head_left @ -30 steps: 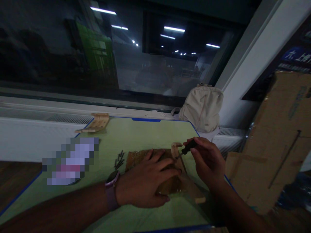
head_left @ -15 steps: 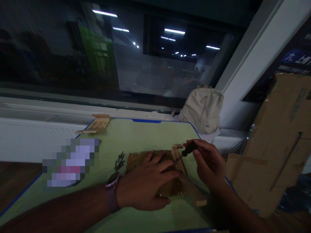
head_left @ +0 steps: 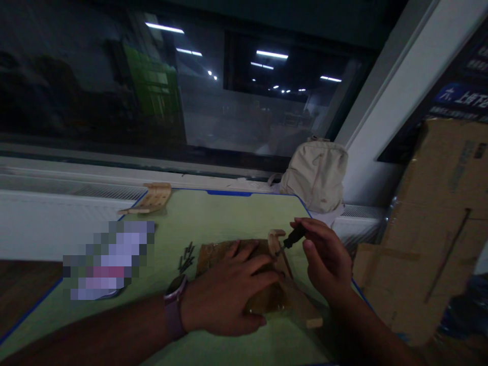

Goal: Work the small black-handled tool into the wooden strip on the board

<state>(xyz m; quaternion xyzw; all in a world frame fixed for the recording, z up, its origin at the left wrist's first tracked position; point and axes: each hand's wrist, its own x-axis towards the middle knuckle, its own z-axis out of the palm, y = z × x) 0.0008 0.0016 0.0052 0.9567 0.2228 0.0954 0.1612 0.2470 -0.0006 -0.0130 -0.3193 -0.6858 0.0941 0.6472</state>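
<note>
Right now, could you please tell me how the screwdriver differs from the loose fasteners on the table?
The screwdriver is larger, with a thick handle; the fasteners are small and slim. The screwdriver is tilted, touched by the right hand; the fasteners lie untouched in a cluster on the table. Both look mostly dark.

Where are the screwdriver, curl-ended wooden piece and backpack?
Screwdriver [head_left: 294, 238]: head view, on its black handle.
Curl-ended wooden piece [head_left: 300, 297]: head view, on its flat length.
Backpack [head_left: 317, 178]: head view, on its front.
</note>
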